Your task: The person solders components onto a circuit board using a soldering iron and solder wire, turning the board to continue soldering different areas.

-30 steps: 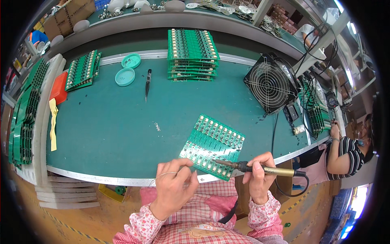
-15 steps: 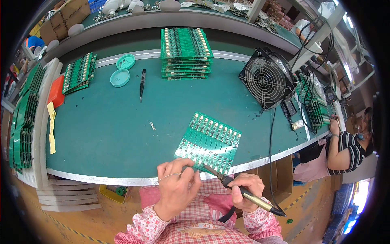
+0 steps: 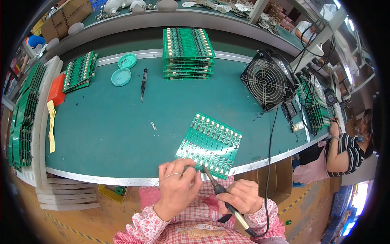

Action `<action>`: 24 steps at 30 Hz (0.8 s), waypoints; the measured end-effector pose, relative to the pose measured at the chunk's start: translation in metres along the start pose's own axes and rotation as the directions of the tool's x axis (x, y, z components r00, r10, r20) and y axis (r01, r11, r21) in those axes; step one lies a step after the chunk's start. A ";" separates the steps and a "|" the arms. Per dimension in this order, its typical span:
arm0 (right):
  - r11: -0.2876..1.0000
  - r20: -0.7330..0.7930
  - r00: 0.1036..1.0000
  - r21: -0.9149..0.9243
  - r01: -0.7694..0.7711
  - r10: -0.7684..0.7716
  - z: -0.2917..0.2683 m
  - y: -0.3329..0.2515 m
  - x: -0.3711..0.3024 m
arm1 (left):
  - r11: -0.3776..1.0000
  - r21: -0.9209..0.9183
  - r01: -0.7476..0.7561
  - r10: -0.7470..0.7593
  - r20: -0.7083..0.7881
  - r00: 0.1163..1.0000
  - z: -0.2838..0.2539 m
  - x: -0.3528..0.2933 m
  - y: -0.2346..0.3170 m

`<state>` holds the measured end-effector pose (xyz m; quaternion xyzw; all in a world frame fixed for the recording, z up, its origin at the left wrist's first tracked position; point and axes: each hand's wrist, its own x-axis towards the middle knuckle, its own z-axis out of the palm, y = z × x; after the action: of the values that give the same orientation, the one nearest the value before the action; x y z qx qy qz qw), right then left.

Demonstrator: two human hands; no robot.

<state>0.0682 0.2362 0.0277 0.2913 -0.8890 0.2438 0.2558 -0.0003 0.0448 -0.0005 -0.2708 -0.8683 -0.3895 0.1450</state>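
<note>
A green circuit board panel [image 3: 210, 144] with rows of small parts lies slanted at the near edge of the bench. My right hand [image 3: 241, 197] is closed round a soldering iron [image 3: 239, 219], its tip on or just over the panel's near rows. At the panel's near left corner, my left hand [image 3: 176, 187] has its fingers curled in a pinch on a thin solder wire [image 3: 172, 175] that loops across them. The wire's end by the iron tip is too small to make out.
A stack of panels [image 3: 189, 44] stands at the back, a black fan [image 3: 266, 81] to its right. Tweezers [image 3: 144, 85] and two teal round dishes [image 3: 121, 77] lie left of the stack. The iron's cord [image 3: 270, 162] crosses the front edge. A co-worker [image 3: 343, 154] sits at right.
My right hand has shifted slightly left and down, and the soldering iron now stands steeper, its handle swung toward me. The cord has moved with it. My left hand stays almost still.
</note>
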 end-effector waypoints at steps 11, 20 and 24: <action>0.999 0.101 0.995 -0.048 -0.004 0.009 -0.006 -0.002 -0.005 | 0.999 -0.043 -0.010 0.012 0.030 0.999 -0.004 0.000 0.000; 0.754 -0.115 0.790 0.406 -0.516 0.603 -0.011 -0.008 -0.006 | 0.997 -0.083 0.008 -0.007 0.010 1.000 -0.004 0.000 -0.001; 0.511 0.000 0.639 0.601 -0.614 0.769 -0.012 -0.001 0.007 | 0.997 -0.071 0.024 -0.023 0.013 1.000 -0.003 0.003 0.000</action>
<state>0.0676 0.2395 0.0415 -0.0673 -0.7762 0.6068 0.1573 -0.0025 0.0439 0.0028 -0.2680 -0.8577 -0.4204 0.1255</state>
